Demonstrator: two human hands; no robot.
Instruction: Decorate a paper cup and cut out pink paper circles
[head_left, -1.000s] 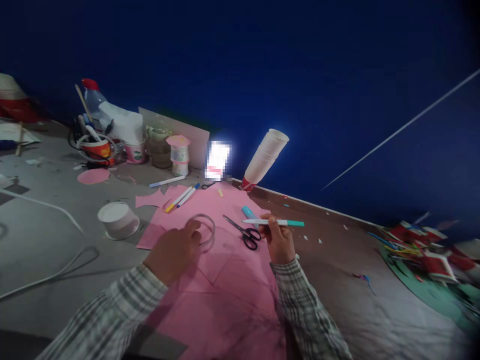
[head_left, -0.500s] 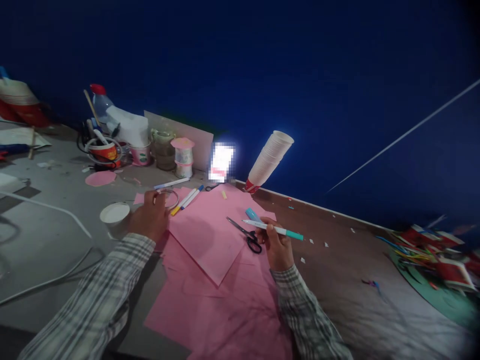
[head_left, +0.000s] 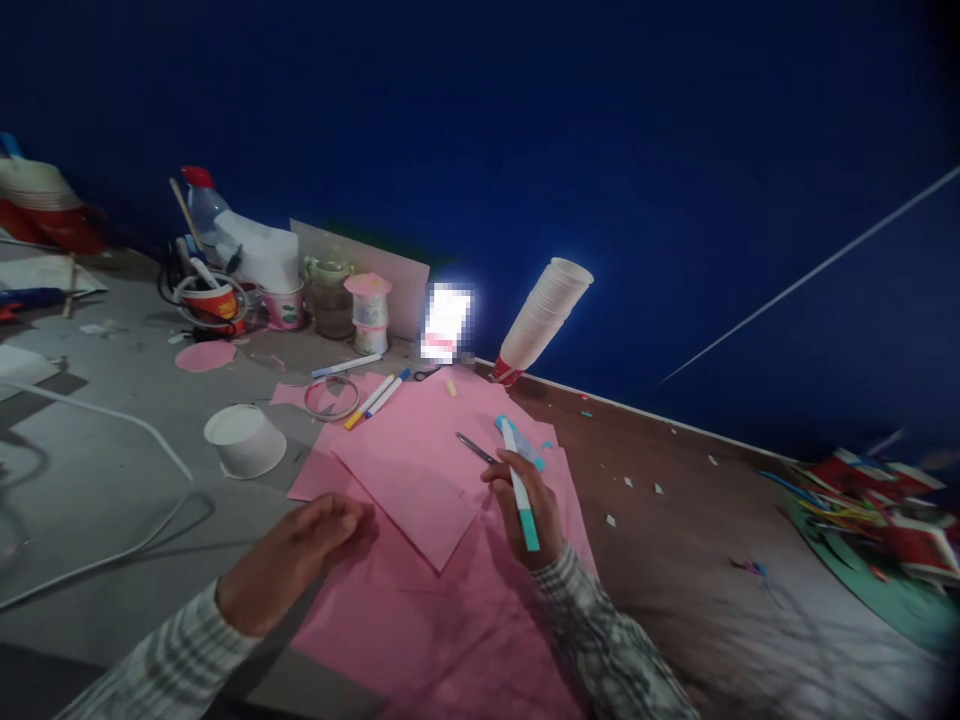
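In my right hand (head_left: 529, 505) is a white marker with a teal end (head_left: 519, 485), slanting up and away from me. Scissors (head_left: 474, 446) lie on the pink paper, their handles hidden by that hand. A light-blue object (head_left: 517, 440) of unclear kind shows just behind the marker. My left hand (head_left: 311, 545) is loosely curved at the left edge of the pink sheet (head_left: 420, 470), and no object shows in it. Beyond it are a roll of tape (head_left: 331, 398) and an upside-down white paper cup (head_left: 251, 445).
Two markers (head_left: 379, 397) rest on the paper, another marker (head_left: 346, 366) behind them. A blurred bright screen (head_left: 446, 322) and leaning stack of cups (head_left: 544, 315) stand by the blue wall. A white cable (head_left: 112, 415) crosses the left. Paper scraps (head_left: 628, 482) dot the right.
My left hand has left the tape roll and come back toward me, uncovering the tape and the cup. My right hand has turned the marker from nearly level to steep.
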